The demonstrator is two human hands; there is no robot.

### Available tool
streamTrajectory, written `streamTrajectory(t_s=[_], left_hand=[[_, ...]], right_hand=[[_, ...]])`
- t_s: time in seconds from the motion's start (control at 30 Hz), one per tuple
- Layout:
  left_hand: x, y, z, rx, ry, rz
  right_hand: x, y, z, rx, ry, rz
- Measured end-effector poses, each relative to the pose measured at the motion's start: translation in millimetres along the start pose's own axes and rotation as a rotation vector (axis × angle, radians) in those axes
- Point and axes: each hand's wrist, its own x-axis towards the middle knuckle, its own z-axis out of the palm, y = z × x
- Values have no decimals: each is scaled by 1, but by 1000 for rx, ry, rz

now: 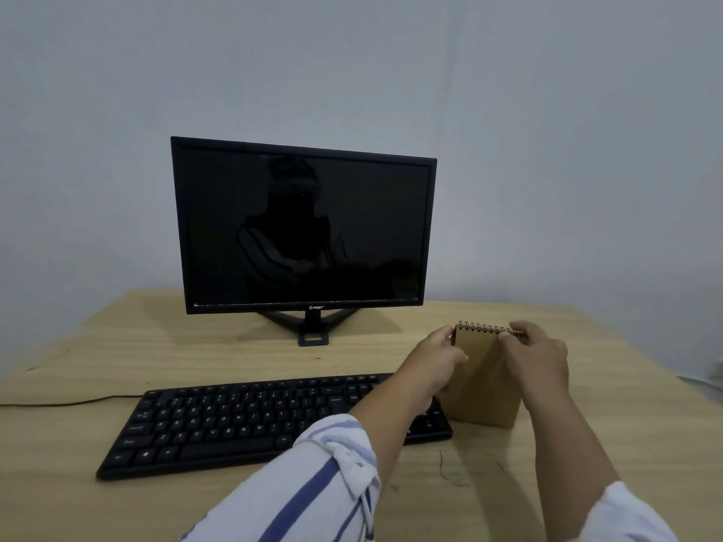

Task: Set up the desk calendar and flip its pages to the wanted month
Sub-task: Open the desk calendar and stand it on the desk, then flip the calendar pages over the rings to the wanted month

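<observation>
A brown cardboard desk calendar [482,379] with a dark spiral binding along its top stands upright on the desk, to the right of the keyboard. Its plain brown back faces me; the pages are hidden. My left hand [438,359] grips the upper left edge near the spiral. My right hand [538,359] holds the upper right corner, fingers pinched at the spiral. Both forearms reach in from the bottom of the view, in rolled striped sleeves.
A black keyboard [250,418] lies at the middle of the wooden desk [626,404], its right end touching the calendar's base. A black monitor [303,224], switched off, stands behind it. A thin cable [66,402] runs off to the left.
</observation>
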Motion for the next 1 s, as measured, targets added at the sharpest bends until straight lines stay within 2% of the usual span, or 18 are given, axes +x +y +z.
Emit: streamTrajectory(t_s=[0.47,1.0], left_hand=[[17,-15,1,-19,98,-144],[21,-16,3,4,81,-152]], right_hand=[[-5,-13,4,-37,-36,-84],[-2,-12,6,0,-49,-76]])
